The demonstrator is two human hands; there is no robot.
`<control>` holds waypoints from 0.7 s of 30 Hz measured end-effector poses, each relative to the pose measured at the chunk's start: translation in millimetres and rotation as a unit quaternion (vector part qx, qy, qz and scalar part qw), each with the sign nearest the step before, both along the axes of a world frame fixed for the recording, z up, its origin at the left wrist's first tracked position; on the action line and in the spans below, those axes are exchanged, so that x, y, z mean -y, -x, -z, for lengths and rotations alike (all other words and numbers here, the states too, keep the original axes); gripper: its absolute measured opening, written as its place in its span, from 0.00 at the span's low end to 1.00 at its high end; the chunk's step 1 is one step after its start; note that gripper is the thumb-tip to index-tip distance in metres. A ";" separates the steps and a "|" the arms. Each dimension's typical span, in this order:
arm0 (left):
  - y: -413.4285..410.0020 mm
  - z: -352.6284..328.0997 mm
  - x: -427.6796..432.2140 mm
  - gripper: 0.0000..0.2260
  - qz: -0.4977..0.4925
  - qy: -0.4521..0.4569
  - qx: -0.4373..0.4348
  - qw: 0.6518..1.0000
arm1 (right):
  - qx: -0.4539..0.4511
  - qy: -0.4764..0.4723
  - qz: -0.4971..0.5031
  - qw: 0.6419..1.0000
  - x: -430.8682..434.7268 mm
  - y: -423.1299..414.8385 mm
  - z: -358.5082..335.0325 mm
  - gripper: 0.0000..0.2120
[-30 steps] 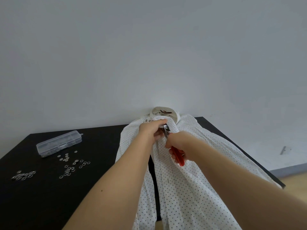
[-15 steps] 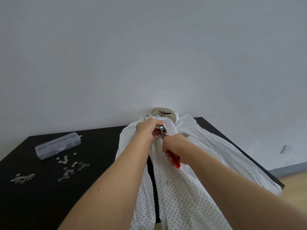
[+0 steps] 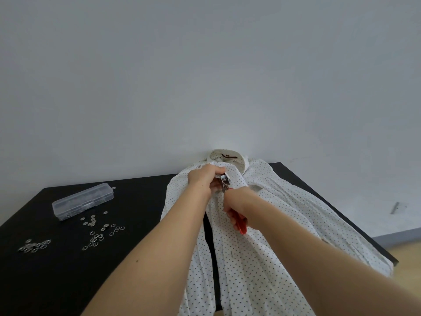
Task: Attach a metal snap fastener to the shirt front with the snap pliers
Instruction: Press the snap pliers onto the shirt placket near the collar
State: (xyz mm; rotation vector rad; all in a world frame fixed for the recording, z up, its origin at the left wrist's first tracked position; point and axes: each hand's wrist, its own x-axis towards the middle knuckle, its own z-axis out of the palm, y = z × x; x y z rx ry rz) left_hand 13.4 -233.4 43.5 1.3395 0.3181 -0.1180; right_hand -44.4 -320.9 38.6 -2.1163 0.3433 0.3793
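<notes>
A white dotted shirt (image 3: 268,224) lies open on the black table (image 3: 57,281), collar at the far wall. My right hand (image 3: 239,201) grips the red handles of the snap pliers (image 3: 241,226); their metal jaws (image 3: 224,181) sit at the shirt's front edge just below the collar. My left hand (image 3: 205,179) pinches the shirt fabric right at the jaws, touching them. Whether a snap fastener is in the jaws is hidden by my fingers.
A clear plastic box (image 3: 83,200) lies shut at the table's left rear. Several loose metal snap parts (image 3: 100,231) are scattered in front of it, with another small pile (image 3: 34,246) near the left edge. The table's right edge (image 3: 341,215) drops to a wooden floor.
Both hands moved slightly up and away toward the collar, with the plier jaws staying at the shirt's front edge. My left hand closed more tightly over the fabric beside the jaws.
</notes>
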 end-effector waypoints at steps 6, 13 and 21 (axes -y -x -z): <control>-2.1 1.5 -1.0 0.08 -0.004 -0.009 0.003 1.000 | -0.006 -0.006 -0.004 1.000 0.4 -2.1 -0.8 0.11; -2.5 0.3 0.4 0.08 -0.007 -0.014 0.002 1.000 | -0.005 -0.003 0.005 1.000 0.7 -4.5 0.0 0.11; -8.3 7.0 -2.3 0.14 0.031 0.018 0.004 0.999 | 0.006 -0.025 0.025 0.999 3.4 -9.7 3.0 0.08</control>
